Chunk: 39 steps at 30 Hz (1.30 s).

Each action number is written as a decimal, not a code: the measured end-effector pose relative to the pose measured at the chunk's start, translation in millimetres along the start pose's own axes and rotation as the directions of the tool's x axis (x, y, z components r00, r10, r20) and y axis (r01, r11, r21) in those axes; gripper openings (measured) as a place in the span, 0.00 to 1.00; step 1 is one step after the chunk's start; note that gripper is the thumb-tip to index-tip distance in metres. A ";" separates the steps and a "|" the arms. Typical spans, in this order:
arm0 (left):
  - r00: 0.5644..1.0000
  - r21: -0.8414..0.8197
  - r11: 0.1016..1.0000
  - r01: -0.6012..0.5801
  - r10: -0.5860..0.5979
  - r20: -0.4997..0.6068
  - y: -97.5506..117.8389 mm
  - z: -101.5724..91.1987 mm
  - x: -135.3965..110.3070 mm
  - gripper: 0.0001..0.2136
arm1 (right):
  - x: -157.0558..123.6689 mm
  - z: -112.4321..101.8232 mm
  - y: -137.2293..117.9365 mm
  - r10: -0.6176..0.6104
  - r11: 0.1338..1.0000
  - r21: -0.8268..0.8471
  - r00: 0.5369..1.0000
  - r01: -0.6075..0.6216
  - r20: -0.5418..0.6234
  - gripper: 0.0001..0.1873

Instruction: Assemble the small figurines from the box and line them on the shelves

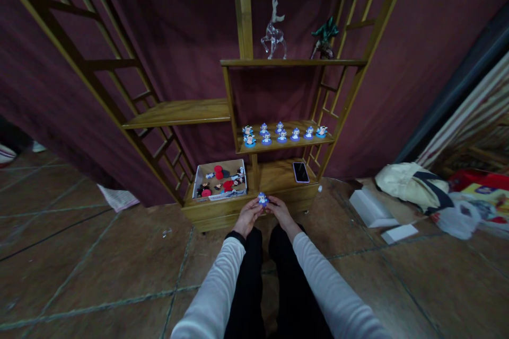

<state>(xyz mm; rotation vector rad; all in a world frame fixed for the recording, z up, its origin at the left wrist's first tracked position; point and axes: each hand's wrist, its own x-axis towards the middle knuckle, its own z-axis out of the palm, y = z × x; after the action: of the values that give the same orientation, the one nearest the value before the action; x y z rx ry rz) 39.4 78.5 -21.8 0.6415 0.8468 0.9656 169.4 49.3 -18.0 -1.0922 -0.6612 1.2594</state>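
Note:
A small purple and white figurine (pixel 262 199) is held between my two hands, in front of the lower edge of the wooden shelf unit. My left hand (pixel 248 216) grips it from the left with the fingertips. From the right, my right hand (pixel 281 212) pinches its other side. Several similar purple figurines (pixel 282 136) stand on the middle shelf (pixel 286 145), with blue-based ones (pixel 249 140) at both ends. To the left of my hands, an open cardboard box (pixel 220 164) holds red, black and white figurines (pixel 228 186).
A phone (pixel 301 172) lies on the lower right shelf. On the top shelf (pixel 294 62) stand a clear deer ornament (pixel 274 32) and a dark green ornament (pixel 326 37). White boxes (pixel 373 208), a cloth bag (pixel 411 185) and a plastic bag (pixel 457 217) sit on the floor at right.

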 end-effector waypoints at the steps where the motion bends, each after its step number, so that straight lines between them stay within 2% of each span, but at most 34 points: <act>1: 1.000 0.003 1.000 -0.003 0.003 -0.002 0.4 0.8 -0.5 0.18 | 0.3 0.0 -0.3 0.006 1.000 0.001 1.000 -0.006 -0.004 0.23; 9: 1.000 0.022 1.000 -0.002 0.002 -0.006 2.7 4.9 -3.0 0.16 | -1.2 1.0 -2.1 0.020 1.000 -0.006 0.999 -0.020 0.030 0.22; 13: 1.000 0.019 1.000 -0.008 0.008 -0.021 2.1 3.2 0.3 0.17 | 2.4 2.4 1.9 0.035 0.999 0.003 0.999 -0.035 0.014 0.25; 23: 0.994 0.035 0.993 -0.111 0.111 -0.003 -2.9 0.1 4.9 0.20 | 11.7 1.2 9.8 0.034 0.999 0.009 0.999 -0.034 0.005 0.27; 34: 0.991 0.032 0.990 -0.134 0.134 0.012 -1.0 6.5 -6.1 0.22 | -0.6 -3.1 -5.2 0.021 1.000 -0.018 0.997 -0.020 0.070 0.21; 39: 0.991 0.007 0.991 -0.135 0.135 0.024 -3.7 4.2 -4.3 0.23 | -1.7 -3.8 -6.1 0.024 0.999 -0.039 0.996 -0.020 0.090 0.23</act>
<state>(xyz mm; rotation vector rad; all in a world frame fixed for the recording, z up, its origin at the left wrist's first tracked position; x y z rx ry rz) 43.3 72.6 -21.1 0.7230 0.7950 1.0752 174.8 46.9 -13.6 -1.0812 -0.7463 1.3262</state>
